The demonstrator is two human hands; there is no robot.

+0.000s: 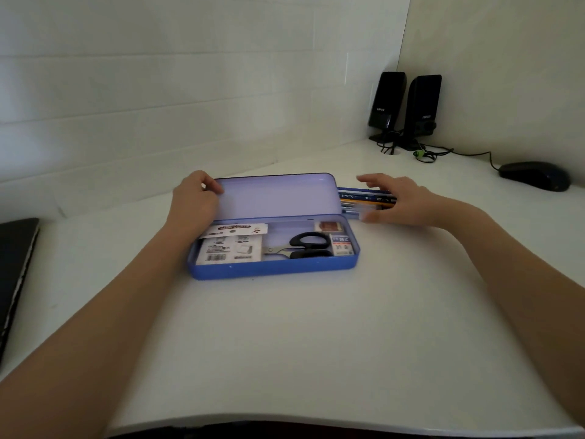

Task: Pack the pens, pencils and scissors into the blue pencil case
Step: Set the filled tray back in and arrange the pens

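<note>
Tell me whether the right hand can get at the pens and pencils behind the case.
Probably yes: the right hand hovers open over the pens and pencils, beside the raised lid, with nothing between them.

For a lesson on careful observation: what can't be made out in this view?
- Pens: partly hidden by the lid and the right hand, so they can't be counted.
- Right hand's fingers: blurred; grip unclear.
- Packet print: too small to read.
- Dark object: cut off by the left edge.

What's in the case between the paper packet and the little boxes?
The scissors, lying flat in the case, handles toward the boxes, blades toward the packet. The head view shows it.
</note>
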